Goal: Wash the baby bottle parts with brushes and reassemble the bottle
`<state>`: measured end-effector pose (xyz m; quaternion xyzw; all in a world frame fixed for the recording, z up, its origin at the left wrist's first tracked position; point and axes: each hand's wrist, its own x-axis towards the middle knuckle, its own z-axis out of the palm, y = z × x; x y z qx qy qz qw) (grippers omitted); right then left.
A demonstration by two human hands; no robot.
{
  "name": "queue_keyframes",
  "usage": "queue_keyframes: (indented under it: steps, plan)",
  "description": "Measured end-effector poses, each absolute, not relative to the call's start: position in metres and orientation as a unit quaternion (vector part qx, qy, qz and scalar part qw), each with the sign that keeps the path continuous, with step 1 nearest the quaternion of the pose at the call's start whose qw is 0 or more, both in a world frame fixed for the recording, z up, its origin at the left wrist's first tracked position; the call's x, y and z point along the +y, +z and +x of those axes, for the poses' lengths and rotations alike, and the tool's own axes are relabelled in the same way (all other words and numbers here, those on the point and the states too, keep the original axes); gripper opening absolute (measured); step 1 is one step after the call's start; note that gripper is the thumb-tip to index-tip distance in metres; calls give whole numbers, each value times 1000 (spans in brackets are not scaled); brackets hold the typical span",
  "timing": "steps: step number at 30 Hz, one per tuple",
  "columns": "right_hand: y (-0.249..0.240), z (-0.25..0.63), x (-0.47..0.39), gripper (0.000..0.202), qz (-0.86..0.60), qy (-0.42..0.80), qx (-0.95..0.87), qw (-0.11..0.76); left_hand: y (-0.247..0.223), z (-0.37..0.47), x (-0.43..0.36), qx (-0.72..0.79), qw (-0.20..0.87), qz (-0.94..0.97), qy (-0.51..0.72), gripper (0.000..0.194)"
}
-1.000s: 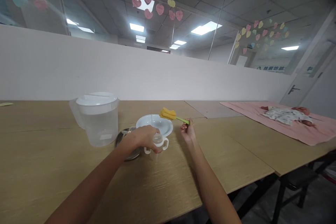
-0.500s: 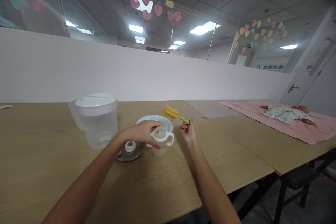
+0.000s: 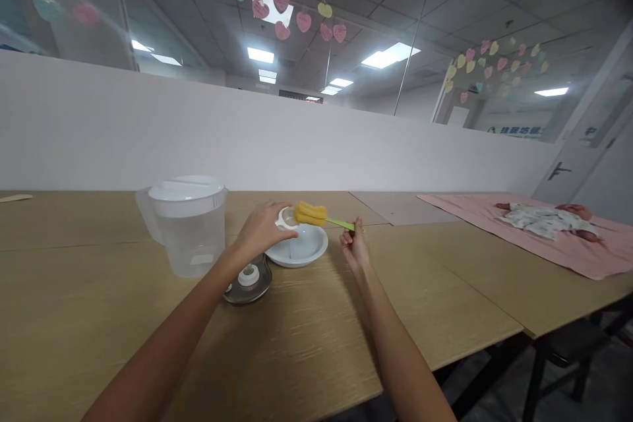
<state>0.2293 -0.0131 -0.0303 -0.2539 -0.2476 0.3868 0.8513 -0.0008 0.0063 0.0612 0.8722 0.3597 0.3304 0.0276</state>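
My left hand [image 3: 264, 229] is wrapped round a small bottle with a white rim [image 3: 285, 218], tilted so that its mouth faces right, above a white bowl [image 3: 301, 254]. My right hand [image 3: 355, 245] grips the green handle of a brush [image 3: 310, 213], whose yellow sponge head is at the bottle's mouth; whether its tip is inside cannot be made out. Below my left wrist lies a metal tray [image 3: 257, 292] with a white ring-shaped part [image 3: 248, 275] on it.
A clear lidded pitcher [image 3: 190, 237] stands on the wooden table [image 3: 287, 349] at the left. At the right, a doll [image 3: 539, 219] in patterned clothes lies on a pink cloth [image 3: 573, 260]. A dark stool [image 3: 568, 343] is beside the table at the lower right.
My left hand has lifted the bottle from near the table, up and left over the bowl, and tipped it towards the brush. The brush head has shifted slightly left and is more level.
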Motion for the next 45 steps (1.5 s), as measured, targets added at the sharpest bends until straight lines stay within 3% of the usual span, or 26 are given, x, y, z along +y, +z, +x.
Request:
queue_keyframes:
  steps: [7, 19, 27, 34, 37, 42, 45]
  plan:
    - [-25, 219, -16, 40, -340, 303, -304, 837, 54, -6, 17, 375, -185, 863, 285, 49]
    - [-37, 198, -12, 36, -396, 328, -454, 727, 44, 8, 8, 320, -202, 893, 242, 48]
    - [-34, 212, -7, 35, -331, 356, -298, 822, 41, 4, 14, 351, -235, 868, 260, 48]
    - [-51, 247, -2, 30, -392, 251, -96, 880, 40, -5, 22, 374, -286, 854, 220, 41]
    - [-59, 259, -1, 31, -416, 221, -62, 880, 45, -6, 21, 401, -234, 855, 232, 41]
    - [-67, 261, 7, 29, -469, 190, -80, 859, 60, 0, 2, 426, 2, 842, 331, 71]
    - [-71, 260, 11, 27, -515, 175, -130, 829, 70, 6, -16, 392, 95, 849, 342, 77]
